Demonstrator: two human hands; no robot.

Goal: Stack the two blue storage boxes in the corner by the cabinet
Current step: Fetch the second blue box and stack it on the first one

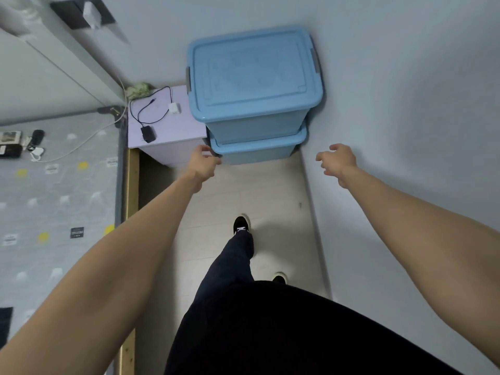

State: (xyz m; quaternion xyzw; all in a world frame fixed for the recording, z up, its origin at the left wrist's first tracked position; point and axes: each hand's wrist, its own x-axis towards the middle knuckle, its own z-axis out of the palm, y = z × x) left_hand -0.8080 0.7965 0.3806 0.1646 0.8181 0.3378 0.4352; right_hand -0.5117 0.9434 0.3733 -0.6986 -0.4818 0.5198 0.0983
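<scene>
Two blue storage boxes stand stacked in the corner. The upper box has its lid on and rests on the lower box, of which only the rim and front show. A low lilac cabinet stands directly to their left. My left hand is at the lower box's front left corner, fingers curled near its rim; I cannot tell if it touches. My right hand hovers to the right of the stack near the wall, fingers spread and holding nothing.
A black charger with its cable and a white plug lie on the cabinet. A bed with a grey patterned mattress fills the left. White walls close the corner. My legs stand on the pale floor.
</scene>
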